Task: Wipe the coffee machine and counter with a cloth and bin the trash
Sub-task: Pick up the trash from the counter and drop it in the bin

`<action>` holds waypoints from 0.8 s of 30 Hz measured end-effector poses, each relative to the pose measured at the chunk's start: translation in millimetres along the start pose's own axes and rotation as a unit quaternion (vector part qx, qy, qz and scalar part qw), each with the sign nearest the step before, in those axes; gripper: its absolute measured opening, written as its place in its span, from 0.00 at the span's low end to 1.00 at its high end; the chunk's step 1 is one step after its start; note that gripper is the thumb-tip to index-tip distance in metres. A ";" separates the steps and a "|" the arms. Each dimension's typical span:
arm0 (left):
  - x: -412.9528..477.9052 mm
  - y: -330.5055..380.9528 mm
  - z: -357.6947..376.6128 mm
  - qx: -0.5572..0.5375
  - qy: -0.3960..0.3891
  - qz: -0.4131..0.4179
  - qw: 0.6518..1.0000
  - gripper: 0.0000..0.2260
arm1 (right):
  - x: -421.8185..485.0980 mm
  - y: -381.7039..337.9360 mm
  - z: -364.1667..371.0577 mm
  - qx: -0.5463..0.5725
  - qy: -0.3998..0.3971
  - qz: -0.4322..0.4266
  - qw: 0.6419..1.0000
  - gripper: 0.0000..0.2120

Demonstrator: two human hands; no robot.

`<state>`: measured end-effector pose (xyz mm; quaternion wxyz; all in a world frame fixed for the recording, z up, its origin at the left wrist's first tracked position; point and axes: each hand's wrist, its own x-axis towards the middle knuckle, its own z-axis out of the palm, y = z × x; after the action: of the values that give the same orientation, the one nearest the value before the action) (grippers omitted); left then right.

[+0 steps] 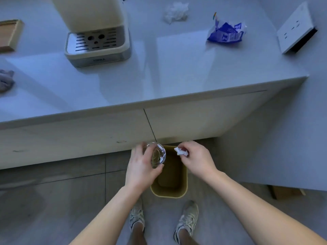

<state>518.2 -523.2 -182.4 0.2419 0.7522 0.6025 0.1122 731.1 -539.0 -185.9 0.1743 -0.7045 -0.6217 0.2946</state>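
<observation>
Trash goes first, by the look of it: both hands hang over the yellow bin [169, 177], which stands on the floor against the cabinet front below the counter [159, 82]. The left hand [141, 165] is wrapped around a clear plastic cup [156, 154], fingers curled about its wall, the cup tipped toward the bin's mouth. It looks light, thin and easily crushed, so a loose grip round the wall should serve. The right hand [196, 156] is pinched nearly closed on a small paper scrap [180, 152], soft and almost weightless, held above the bin's far rim. Up on the counter, well beyond the bin, lie a crumpled tissue [176, 12] and a blue wrapper [226, 32], both soft, light pieces probably easiest gathered in a fist. The grey cloth [6, 80] sits left of the coffee machine [97, 32], untouched.
</observation>
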 end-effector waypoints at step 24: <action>-2.6 -101.5 220.5 0.042 -0.221 -0.099 0.969 0.45 | 28.8 122.4 185.9 -0.031 -0.073 0.197 0.977 0.11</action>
<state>532.6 -560.3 -421.9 0.3467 0.7049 0.6096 -0.1067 709.8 -553.5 -408.8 0.0453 -0.7947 -0.4909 0.3543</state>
